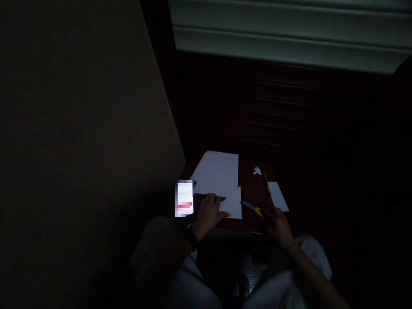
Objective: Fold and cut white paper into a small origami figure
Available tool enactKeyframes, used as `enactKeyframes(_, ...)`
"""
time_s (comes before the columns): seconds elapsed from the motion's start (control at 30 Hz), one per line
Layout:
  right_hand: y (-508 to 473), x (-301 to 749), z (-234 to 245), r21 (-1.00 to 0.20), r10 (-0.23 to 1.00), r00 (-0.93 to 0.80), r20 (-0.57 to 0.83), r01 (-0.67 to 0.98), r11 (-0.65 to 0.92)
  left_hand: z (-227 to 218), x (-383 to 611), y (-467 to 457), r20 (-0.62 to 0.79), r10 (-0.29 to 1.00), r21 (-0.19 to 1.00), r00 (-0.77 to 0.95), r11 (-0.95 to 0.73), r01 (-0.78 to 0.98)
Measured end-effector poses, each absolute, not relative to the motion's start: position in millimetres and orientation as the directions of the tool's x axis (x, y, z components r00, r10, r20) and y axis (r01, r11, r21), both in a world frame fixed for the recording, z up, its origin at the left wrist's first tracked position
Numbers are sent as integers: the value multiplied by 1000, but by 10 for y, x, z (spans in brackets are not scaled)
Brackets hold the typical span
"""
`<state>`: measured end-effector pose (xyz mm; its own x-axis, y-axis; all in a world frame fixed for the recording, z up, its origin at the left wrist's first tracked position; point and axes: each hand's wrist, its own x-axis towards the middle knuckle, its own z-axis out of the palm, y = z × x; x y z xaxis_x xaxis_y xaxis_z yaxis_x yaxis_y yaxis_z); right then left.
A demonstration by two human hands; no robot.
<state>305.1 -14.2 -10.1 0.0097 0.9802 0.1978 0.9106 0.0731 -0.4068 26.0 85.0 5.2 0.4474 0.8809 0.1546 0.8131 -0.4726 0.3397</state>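
A white paper triangle (234, 205), apparently folded, lies near the front edge of the dark table. My left hand (210, 211) grips its left side, the thumb along the lower edge and the fingers at the upper one. In my right hand (277, 224) is a yellow utility knife (258, 210), its blade out and pointing left. The blade's tip is at the triangle's right edge; whether it touches the paper I cannot tell.
White sheets (219, 171) lie at the back left of the table. A small folded paper piece (256, 171), a dark pen-like object (268, 184) and a white paper strip (278, 196) are on the right. A lit phone screen (184, 198) glows at left. The room is dim.
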Motion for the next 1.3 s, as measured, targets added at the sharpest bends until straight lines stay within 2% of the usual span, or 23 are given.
enactKeyframes(0.13,-16,2921,-165,-268,970,100,221,963,-39,51,272,856,-11,904,337,427,-399,853)
enactKeyframes(0.23,26,2831,-206,-211,957,148,248,973,-96,109,303,891,-103,908,341,407,-352,872)
enactKeyframes(0.4,25,2778,-250,-174,942,188,277,974,-143,167,377,865,-102,911,357,399,-341,870)
enactKeyframes(0.57,-16,2707,-237,-119,926,228,301,972,-201,148,421,846,-143,906,526,399,-272,806)
enactKeyframes(0.67,-42,2657,-219,-97,923,246,297,969,-227,157,411,868,-159,900,583,405,-245,774)
enactKeyframes(0.87,-75,2626,-195,-174,900,256,353,963,-205,187,395,908,-174,907,732,384,-142,666)
enactKeyframes(1.03,-16,2507,-114,-348,922,110,372,937,28,273,353,943,-192,910,867,366,-17,497)
enactKeyframes(1.17,125,2277,26,-450,958,-66,278,872,191,366,197,935,-201,924,949,324,101,299)
enactKeyframes(1.3,276,2103,140,-412,980,-141,143,891,188,352,-2,855,-166,933,984,320,137,111)
